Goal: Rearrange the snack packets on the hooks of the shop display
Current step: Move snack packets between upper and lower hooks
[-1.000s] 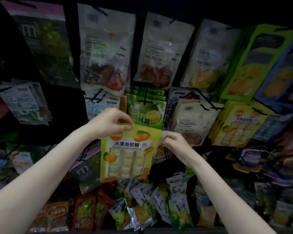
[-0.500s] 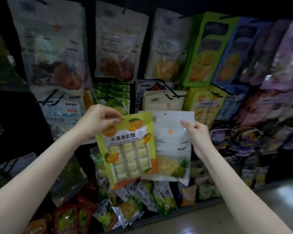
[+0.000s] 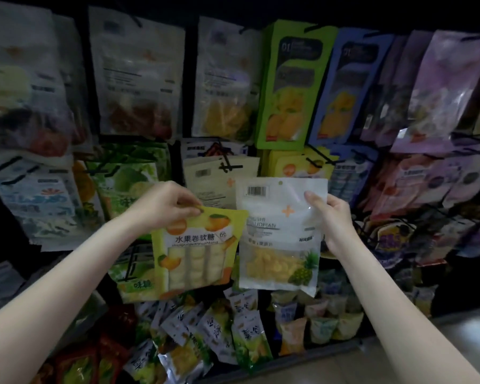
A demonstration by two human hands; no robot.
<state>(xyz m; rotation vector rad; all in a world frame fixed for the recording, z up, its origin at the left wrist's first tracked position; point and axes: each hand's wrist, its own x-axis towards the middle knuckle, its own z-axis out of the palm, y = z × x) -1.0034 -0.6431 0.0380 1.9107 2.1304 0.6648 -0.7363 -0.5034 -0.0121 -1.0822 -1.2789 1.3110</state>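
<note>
Left hand: the left hand (image 3: 161,206) pinches the top edge of a yellow fruit-candy packet (image 3: 196,250), which hangs from the fingers in front of the display.
Right hand: the right hand (image 3: 331,217) grips the right edge of a white pineapple packet (image 3: 281,236), thumb on its front, held upright just beside the yellow one.
Just changed: a second ago only the yellow packet was in hand and the right hand reached in behind it; now the white packet is off its hook and out in the open.
Meaning for the task: probably both packets are free to swap or rehang; neither is on a hook yet.
Hooks: black hooks (image 3: 225,164) jut from the rack just above and behind both hands, carrying cream packets (image 3: 205,184).
Around: a green box (image 3: 288,84) and a blue box (image 3: 344,87) hang above; small sachets (image 3: 233,333) lie heaped below.
In the way: hanging packets crowd every hook, so the hook tips are partly hidden; the view is dim and blurred.
</note>
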